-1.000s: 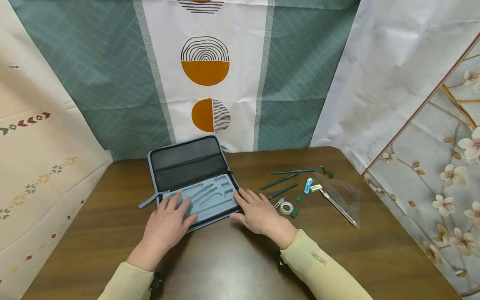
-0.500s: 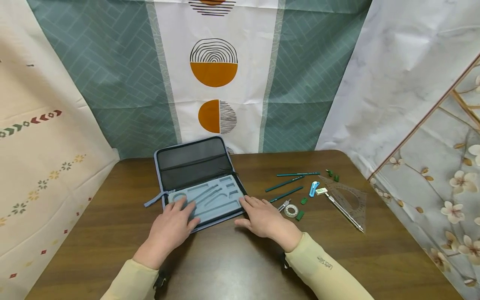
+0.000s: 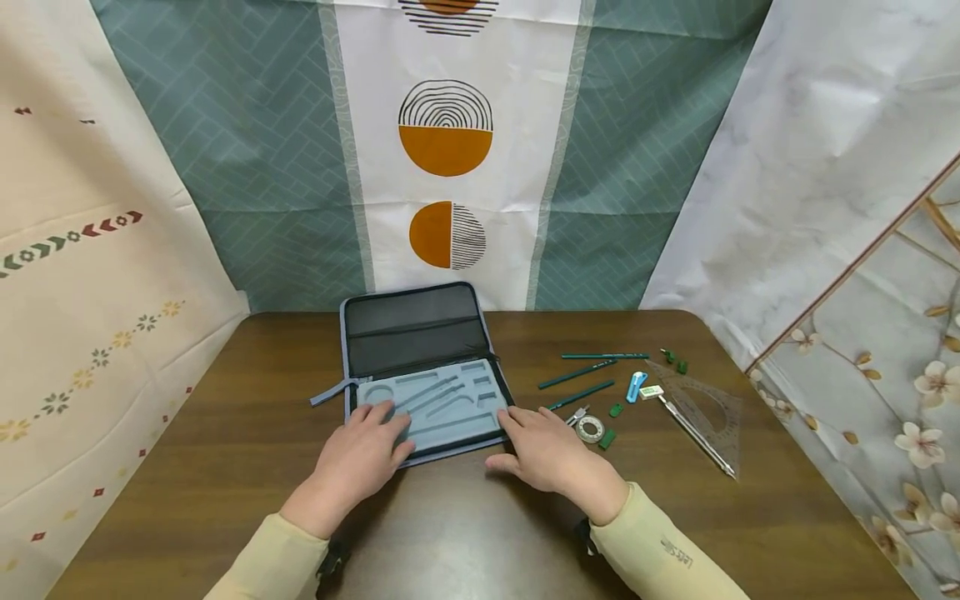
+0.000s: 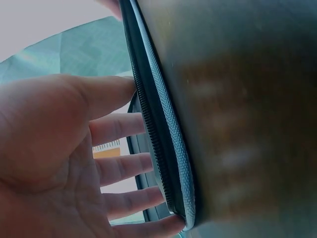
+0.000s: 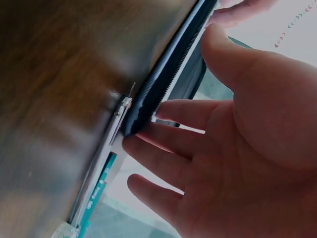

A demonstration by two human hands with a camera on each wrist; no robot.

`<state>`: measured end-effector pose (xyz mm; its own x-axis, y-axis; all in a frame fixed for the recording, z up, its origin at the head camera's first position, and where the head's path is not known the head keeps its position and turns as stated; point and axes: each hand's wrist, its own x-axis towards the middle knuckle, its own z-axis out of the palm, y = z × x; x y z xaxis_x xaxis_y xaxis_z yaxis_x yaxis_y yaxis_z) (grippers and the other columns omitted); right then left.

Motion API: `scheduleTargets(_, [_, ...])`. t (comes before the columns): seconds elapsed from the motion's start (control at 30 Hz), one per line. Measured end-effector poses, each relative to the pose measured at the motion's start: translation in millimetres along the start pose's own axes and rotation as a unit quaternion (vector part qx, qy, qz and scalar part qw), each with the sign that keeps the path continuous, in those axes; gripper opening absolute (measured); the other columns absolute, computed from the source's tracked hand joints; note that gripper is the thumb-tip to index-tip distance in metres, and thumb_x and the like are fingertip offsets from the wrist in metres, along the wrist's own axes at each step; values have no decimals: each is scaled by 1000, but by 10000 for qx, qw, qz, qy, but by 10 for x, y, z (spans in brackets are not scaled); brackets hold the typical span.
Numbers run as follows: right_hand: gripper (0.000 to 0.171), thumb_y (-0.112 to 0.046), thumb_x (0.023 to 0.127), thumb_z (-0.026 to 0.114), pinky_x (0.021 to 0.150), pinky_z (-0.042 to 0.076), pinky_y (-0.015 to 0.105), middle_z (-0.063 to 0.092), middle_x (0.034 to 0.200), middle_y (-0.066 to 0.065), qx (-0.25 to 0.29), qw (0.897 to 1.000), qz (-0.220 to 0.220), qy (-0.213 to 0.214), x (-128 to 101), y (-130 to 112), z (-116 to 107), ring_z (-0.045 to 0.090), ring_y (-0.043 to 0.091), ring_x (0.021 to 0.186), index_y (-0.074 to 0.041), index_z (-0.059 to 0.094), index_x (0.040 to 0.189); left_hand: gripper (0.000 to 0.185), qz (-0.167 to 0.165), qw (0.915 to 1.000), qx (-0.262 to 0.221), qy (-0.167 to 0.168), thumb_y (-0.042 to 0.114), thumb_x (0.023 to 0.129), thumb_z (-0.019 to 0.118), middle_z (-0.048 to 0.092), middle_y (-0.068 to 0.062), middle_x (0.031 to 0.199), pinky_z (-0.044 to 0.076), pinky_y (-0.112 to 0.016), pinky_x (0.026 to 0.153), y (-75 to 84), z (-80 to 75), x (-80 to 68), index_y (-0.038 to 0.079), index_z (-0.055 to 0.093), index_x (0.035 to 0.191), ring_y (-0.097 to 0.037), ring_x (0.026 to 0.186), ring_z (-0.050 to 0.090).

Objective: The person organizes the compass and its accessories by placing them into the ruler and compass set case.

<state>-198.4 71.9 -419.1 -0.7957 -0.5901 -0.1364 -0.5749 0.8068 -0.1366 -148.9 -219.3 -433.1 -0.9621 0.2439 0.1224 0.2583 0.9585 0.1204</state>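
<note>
An unzipped blue-grey zip case lies on the table with its dark lid folded back. Its pale foam tray has cut-out slots in several shapes, with nothing in those that show. My left hand rests at the near left corner, fingers spread over the tray's edge. In the left wrist view, the left thumb lies along the zipper edge. At the right side, my right hand touches the case's edge with extended fingers. A metal compass-like tool lies close beside that corner in the right wrist view.
Right of the case lie several pencils, a blue cutter, a white eraser, a white ring and small green pieces. Farther right are a clear set square and a long silver tool. Curtains hang behind the table.
The case has turned slightly clockwise between my hands, its edges now squarer to the table. Both hands have moved along with it. The whole head view has shifted a little.
</note>
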Motion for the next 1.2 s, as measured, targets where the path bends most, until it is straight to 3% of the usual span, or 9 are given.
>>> scheduleTargets(0.33, [74, -55, 108, 66, 124, 38, 53, 60, 156, 19, -200, 9995, -98, 242, -188, 33, -20, 55, 34, 146, 1, 58, 156, 40, 295, 9995, 103, 10, 30, 107, 74, 61, -23, 152, 56, -68, 99, 89, 18, 59, 7, 73, 140, -52, 137, 58])
scheduleTargets(1.2, [67, -49, 105, 74, 113, 49, 58, 64, 144, 20, 467, 9971, 84, 590, -392, 270, -2, 62, 43, 135, 2, 66, 148, 41, 721, 9965, -330, -274, 29, 110, 71, 54, -25, 159, 50, -69, 107, 201, 101, 275, 5, 70, 144, -53, 145, 50])
